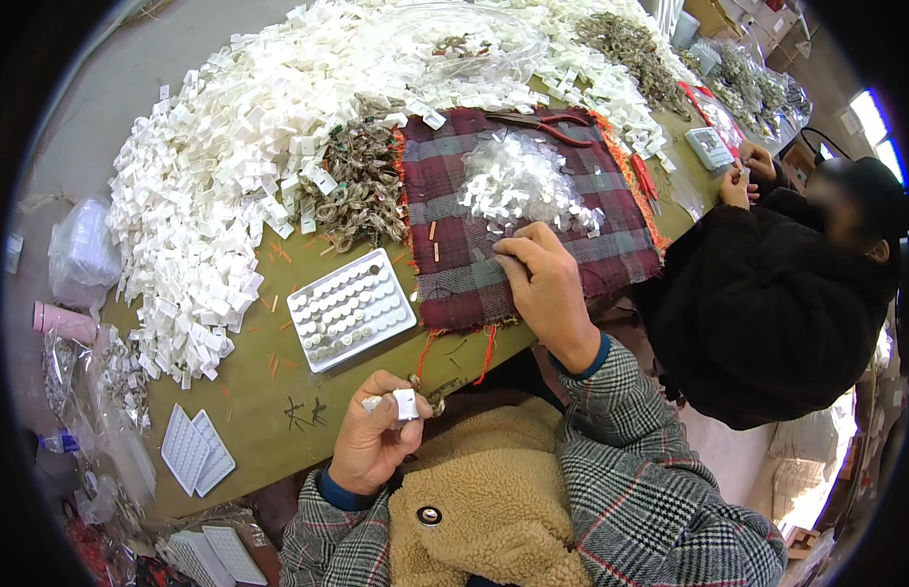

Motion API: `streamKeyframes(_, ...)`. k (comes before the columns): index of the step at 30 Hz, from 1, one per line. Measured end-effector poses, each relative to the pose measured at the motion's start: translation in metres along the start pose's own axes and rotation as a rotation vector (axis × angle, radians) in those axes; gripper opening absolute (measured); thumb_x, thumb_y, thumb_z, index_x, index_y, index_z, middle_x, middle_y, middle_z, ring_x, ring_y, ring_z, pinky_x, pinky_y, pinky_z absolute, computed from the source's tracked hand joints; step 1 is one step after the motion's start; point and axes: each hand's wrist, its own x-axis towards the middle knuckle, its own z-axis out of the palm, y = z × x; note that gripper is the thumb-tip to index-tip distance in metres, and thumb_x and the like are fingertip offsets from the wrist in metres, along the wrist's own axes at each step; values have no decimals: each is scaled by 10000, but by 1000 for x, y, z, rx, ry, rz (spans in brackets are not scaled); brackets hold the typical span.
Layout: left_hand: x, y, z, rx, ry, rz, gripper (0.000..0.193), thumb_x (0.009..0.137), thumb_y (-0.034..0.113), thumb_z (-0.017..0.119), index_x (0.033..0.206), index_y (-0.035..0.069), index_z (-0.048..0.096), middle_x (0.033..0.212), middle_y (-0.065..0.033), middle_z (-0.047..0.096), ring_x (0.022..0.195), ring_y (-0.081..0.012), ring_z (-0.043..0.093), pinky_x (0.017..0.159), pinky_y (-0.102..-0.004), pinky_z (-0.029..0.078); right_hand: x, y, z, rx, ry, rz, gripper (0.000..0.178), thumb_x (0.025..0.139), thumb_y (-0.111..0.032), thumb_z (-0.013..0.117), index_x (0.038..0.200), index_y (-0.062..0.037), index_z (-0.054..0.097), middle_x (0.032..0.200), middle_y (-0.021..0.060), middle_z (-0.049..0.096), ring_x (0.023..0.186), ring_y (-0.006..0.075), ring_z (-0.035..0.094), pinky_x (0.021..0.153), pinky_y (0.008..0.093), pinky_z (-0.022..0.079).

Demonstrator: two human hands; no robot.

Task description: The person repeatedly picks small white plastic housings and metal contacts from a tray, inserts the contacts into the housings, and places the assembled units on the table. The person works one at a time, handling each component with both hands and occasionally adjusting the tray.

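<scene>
My left hand [376,440] is closed round a small white plastic piece [405,403], held up in front of my chest. Small dull metallic bits [438,405] show beside that piece; whether they are joined to it I cannot tell. Over the plaid cloth [440,201], my right hand [552,289] has its thumb and forefinger pinched together. Anything between those fingertips is too small to make out. Just beyond them lies a heap of small clear flakes [518,176]. Left of the cloth, a white tray [317,364] holds rows of small round pieces.
A large heap of white plastic pieces [210,205] covers the table's far left. Brownish metallic parts [361,186] lie beside the cloth. Red-handled pliers [557,127] rest at its far edge. Empty white trays [195,450] lie at left. A co-worker [767,284] sits at right.
</scene>
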Motion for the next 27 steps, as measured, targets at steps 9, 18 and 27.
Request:
streamKeyframes(9, -7, 0, 10, -48, -16, 89, 268, 1011, 142, 574, 1234, -7, 562, 1092, -224, 665, 828, -172, 669, 703, -302, 616, 21, -38, 0, -380, -118, -174, 109, 807, -8, 658, 905, -21, 611, 883, 131, 563, 837, 314, 586, 744, 420, 472)
streamKeyframes(18, -29, -5, 2, -50, 60, 237, 261, 1016, 93, 548, 1235, -44, 584, 1028, -159, 685, 855, -205, 712, 760, -344, 642, -41, -102, 16, 541, -476, -344, 135, 853, 45, 653, 974, 25, 596, 945, 146, 593, 798, 317, 630, 694, 362, 527)
streamKeyframes(27, -42, -8, 8, -2, 99, 317, 250, 1014, 86, 553, 1220, -47, 601, 983, -134, 690, 835, -184, 710, 752, -343, 644, -62, -115, 30, 413, -389, -315, 174, 806, 57, 662, 962, 31, 589, 957, 169, 589, 813, 336, 624, 677, 379, 530)
